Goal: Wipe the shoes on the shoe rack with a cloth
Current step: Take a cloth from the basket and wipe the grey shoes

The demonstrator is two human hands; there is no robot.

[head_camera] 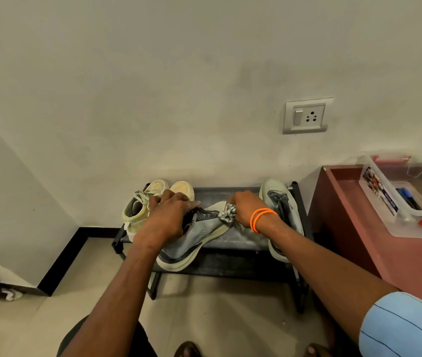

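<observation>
On top shelf of black metal shoe rack (233,193), left hand (168,217) clamps grey mesh sneaker (199,234) tilted steady while right hand (246,211), at its 3 o'clock, grips bunched patterned cloth (228,213) against the toe for wiping.

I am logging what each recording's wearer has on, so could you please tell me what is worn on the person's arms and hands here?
Both hands are bare, with no gloves. The right hand has two thin bright orange bands around its wrist, and higher up that arm is a short light blue sleeve with thin dark stripes. The left hand and forearm carry nothing; no sleeve shows on that side.
</observation>
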